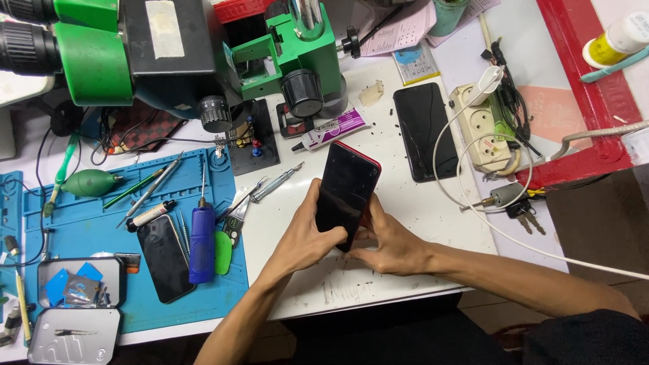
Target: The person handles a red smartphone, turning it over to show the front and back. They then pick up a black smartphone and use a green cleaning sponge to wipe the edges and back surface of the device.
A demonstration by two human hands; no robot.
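Observation:
Both of my hands hold a black smartphone with a red edge over the white bench, screen up and tilted away from me. My left hand grips its lower left side, with the thumb on the glass. Wrapped around its lower right corner is my right hand, fingers curled at the bottom edge. A second black phone lies flat further back to the right. A third dark phone rests on the blue work mat at the left.
A green and black microscope overhangs the back left. Screwdrivers, tweezers, a blue tool and a green air blower lie on the mat. An open metal tin sits front left. A power strip with white cables stands right.

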